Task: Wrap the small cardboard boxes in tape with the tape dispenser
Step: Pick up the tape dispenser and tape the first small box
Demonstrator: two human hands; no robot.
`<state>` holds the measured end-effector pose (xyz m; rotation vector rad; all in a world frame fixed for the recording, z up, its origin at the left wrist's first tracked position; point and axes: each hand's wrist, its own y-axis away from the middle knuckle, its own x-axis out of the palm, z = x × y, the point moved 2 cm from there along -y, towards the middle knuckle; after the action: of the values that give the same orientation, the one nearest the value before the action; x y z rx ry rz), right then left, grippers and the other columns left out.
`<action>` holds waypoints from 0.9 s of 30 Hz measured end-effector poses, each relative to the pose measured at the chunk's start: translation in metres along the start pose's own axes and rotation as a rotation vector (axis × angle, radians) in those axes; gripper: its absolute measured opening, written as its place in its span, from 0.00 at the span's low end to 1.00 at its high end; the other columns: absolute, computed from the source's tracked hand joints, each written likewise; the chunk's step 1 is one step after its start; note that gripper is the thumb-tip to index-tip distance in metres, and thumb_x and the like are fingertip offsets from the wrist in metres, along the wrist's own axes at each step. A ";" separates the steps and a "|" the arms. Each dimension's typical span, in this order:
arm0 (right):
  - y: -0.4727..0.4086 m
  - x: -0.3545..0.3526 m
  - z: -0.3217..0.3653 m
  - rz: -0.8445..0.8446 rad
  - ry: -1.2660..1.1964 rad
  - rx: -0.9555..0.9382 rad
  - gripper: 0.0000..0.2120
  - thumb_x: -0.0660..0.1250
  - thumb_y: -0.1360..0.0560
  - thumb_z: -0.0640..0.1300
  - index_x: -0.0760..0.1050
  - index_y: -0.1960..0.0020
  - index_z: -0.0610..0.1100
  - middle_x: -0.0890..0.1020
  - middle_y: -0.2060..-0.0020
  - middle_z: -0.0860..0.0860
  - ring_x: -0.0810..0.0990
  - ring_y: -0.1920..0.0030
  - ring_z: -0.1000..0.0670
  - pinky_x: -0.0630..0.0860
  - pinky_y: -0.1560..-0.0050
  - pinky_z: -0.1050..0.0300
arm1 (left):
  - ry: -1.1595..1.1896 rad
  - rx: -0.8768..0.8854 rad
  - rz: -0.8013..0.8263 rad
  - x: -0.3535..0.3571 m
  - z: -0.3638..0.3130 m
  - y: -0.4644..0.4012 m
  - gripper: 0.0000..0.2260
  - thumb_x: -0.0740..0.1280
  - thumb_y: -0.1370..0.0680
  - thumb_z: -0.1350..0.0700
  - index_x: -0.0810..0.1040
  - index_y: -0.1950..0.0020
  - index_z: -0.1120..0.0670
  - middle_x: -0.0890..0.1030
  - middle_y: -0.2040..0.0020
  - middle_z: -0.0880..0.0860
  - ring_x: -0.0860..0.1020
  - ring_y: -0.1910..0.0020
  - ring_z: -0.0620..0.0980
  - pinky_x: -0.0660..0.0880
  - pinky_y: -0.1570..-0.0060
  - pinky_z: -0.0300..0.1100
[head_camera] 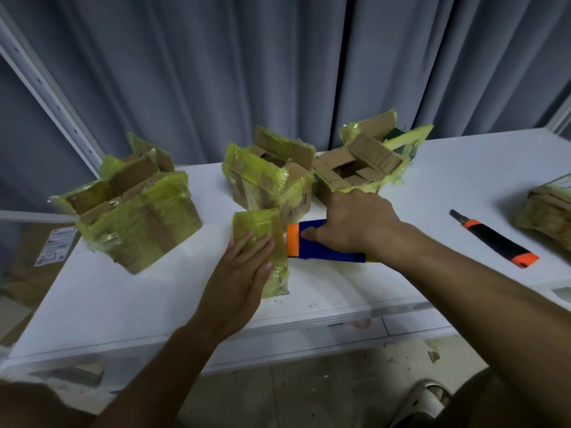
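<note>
pressing down with straight fingers, the left hand (244, 273) lay flat on top of a small cardboard box (262, 242) already covered in yellowish tape, which stood on the white table (123, 304) near its front edge. just beside the box on its right, the right hand (349, 223) curled round the blue and orange tape dispenser (312, 242), thumb on the blue body next to the orange end, which sat close against the box's side. behind them three larger opened cartons (139, 211) (268, 177) (361, 159), their flaps up and wrapped in the same yellow tape, stood in a row along the table's back. a black and orange utility knife (494, 239) lay well apart to the right, and beyond it another taped package (547, 208) was at the frame's edge. grey curtains (247, 72) hung behind.
</note>
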<state>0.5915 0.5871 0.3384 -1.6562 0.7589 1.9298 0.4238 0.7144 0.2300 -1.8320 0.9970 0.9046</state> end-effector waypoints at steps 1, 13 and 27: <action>0.001 -0.005 -0.005 0.001 0.002 0.010 0.24 0.66 0.26 0.68 0.65 0.62 0.49 0.72 0.65 0.52 0.74 0.60 0.47 0.69 0.59 0.53 | 0.010 -0.001 0.006 -0.002 0.000 -0.001 0.23 0.47 0.17 0.45 0.66 0.25 0.49 0.64 0.25 0.41 0.53 0.23 0.40 0.47 0.23 0.43; 0.005 0.004 -0.037 0.004 -0.173 0.065 0.31 0.67 0.29 0.72 0.73 0.64 0.43 0.77 0.67 0.46 0.77 0.64 0.47 0.69 0.64 0.53 | 0.015 -0.424 -0.221 0.015 -0.025 -0.008 0.37 0.54 0.27 0.27 0.64 0.26 0.50 0.65 0.25 0.50 0.61 0.24 0.52 0.46 0.22 0.50; 0.009 0.007 -0.039 -0.068 -0.286 0.038 0.34 0.67 0.29 0.72 0.80 0.62 0.38 0.80 0.70 0.45 0.79 0.66 0.47 0.76 0.62 0.49 | 0.302 -0.620 -0.418 -0.005 -0.023 0.013 0.48 0.82 0.42 0.53 0.61 0.27 0.52 0.62 0.28 0.51 0.66 0.31 0.53 0.76 0.42 0.50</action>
<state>0.6125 0.5540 0.3278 -1.3270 0.6133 2.0321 0.4144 0.6904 0.2392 -2.6354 0.4801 0.7316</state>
